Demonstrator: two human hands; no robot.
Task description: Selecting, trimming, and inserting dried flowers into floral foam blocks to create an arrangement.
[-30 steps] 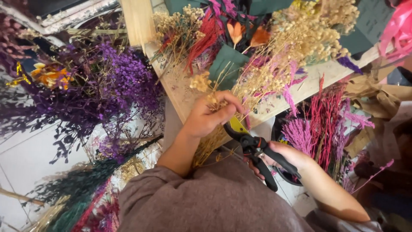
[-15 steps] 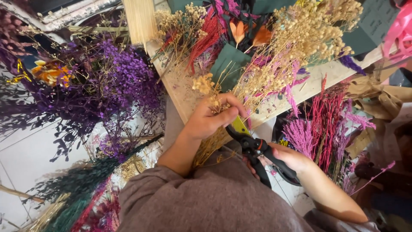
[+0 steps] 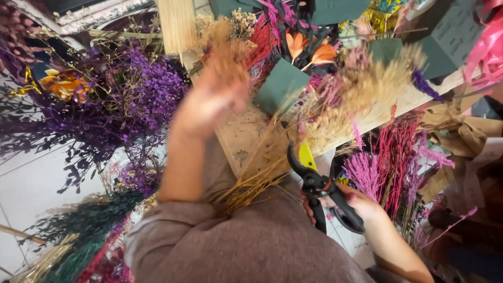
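The left hand (image 3: pixel 212 99) is raised and blurred, its fingers closed on a tuft of tan dried grass (image 3: pixel 228 50) — how tightly, I cannot tell. The right hand (image 3: pixel 348 204) has its fingers wrapped around the black handles of pruning shears with a yellow-green blade (image 3: pixel 314 181), their tip touching a bundle of straw-coloured dried stems (image 3: pixel 272 167) lying across the pale wooden surface (image 3: pixel 238 139). Purple dried flowers (image 3: pixel 152 89) crowd the left — pink sprays (image 3: pixel 387 157) the right.

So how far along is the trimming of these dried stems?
Done: cannot tell. In hand: the right hand grips black shears, blades open by the tan stems; the blurred left hand lifts a small tan sprig. Left: most tan stems look uncut.
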